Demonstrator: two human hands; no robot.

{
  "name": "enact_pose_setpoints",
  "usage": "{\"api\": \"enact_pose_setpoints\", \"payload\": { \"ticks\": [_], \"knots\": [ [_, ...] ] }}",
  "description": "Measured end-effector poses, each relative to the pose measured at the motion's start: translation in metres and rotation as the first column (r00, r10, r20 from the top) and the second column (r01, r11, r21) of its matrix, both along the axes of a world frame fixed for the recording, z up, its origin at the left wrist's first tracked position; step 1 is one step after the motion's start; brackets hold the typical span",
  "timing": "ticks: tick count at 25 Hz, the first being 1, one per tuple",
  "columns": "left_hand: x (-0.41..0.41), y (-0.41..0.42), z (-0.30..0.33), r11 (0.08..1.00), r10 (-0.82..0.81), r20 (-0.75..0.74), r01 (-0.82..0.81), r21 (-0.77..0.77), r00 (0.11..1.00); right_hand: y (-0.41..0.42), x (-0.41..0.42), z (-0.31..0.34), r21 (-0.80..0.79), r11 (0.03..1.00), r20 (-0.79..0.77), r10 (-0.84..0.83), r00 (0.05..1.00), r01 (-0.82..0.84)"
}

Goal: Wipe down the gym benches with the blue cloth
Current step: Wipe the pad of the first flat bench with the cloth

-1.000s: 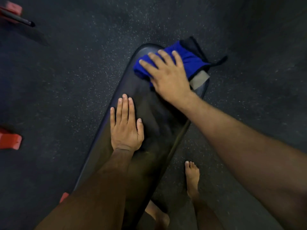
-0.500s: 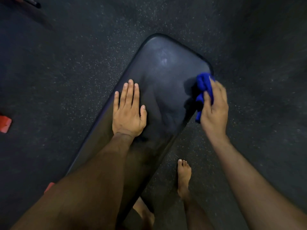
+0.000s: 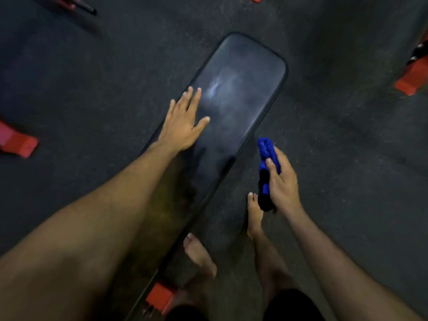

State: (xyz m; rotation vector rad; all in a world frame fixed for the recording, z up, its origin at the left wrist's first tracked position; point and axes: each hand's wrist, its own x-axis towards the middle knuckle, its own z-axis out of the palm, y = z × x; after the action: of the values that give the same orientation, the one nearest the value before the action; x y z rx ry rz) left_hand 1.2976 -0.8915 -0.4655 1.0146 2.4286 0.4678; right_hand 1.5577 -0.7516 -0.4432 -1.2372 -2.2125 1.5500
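A long black padded gym bench (image 3: 240, 89) runs diagonally from the lower left to the upper middle, with a faint sheen on its far end. My left hand (image 3: 183, 123) lies flat on the bench's left edge, fingers spread. My right hand (image 3: 281, 181) is off the bench, to the right of its edge and above the floor. It grips the bunched blue cloth (image 3: 266, 151), which sticks out above and below the fist.
My two bare feet (image 3: 254, 216) stand on the dark speckled rubber floor right of the bench. A red bench foot (image 3: 159, 297) shows at the bottom. Other red equipment bases sit at the left (image 3: 16, 142), the right (image 3: 412, 82) and the top edge.
My right hand lifted the cloth off the bench's far end, bunched it, and drew back beside the bench. The left hand slid toward the left edge. The view pulled back.
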Motion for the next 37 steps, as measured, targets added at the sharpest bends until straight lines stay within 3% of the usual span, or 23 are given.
{"api": "enact_pose_setpoints", "payload": {
  "ticks": [3, 8, 14, 18, 21, 25, 30, 34, 37],
  "knots": [
    [0.090, -0.145, 0.075, 1.000, 0.027, 0.119, -0.026, -0.012, 0.993, -0.065, 0.056, 0.069, -0.035, 0.998, -0.041, 0.045, 0.998, -0.046],
    [0.201, -0.345, 0.166, 0.958, 0.285, 0.244, -0.270, -0.092, 0.927, -0.161, 0.119, 0.170, -0.032, 0.994, -0.079, 0.102, 0.992, -0.105],
    [0.302, -0.473, 0.208, 0.929, 0.362, 0.204, -0.333, -0.164, 0.910, -0.236, 0.176, 0.249, 0.088, 0.959, -0.119, 0.279, 0.953, -0.269],
    [0.361, -0.500, 0.213, 0.950, 0.312, 0.195, -0.302, -0.077, 0.930, -0.287, 0.234, 0.274, 0.166, 0.947, -0.191, 0.306, 0.933, -0.277],
    [0.396, -0.517, 0.218, 0.978, 0.209, 0.184, -0.203, -0.053, 0.960, -0.335, 0.293, 0.273, 0.118, 0.975, -0.206, 0.211, 0.956, -0.189],
    [0.420, -0.559, 0.233, 0.960, 0.272, 0.215, -0.280, 0.004, 0.938, -0.398, 0.335, 0.263, -0.021, 0.993, -0.129, 0.109, 0.986, -0.113],
    [0.412, -0.635, 0.214, 0.961, 0.269, 0.228, -0.245, -0.130, 0.936, -0.471, 0.327, 0.232, -0.051, 0.989, -0.068, 0.135, 0.989, -0.139],
    [0.374, -0.657, 0.159, 0.983, 0.115, 0.232, -0.077, -0.166, 0.966, -0.528, 0.312, 0.181, -0.045, 0.992, -0.044, 0.114, 0.993, -0.116],
    [0.346, -0.664, 0.085, 0.971, -0.112, 0.231, 0.156, -0.180, 0.966, -0.591, 0.303, 0.112, -0.052, 0.998, 0.028, -0.026, 0.999, 0.027]
  ]
}}
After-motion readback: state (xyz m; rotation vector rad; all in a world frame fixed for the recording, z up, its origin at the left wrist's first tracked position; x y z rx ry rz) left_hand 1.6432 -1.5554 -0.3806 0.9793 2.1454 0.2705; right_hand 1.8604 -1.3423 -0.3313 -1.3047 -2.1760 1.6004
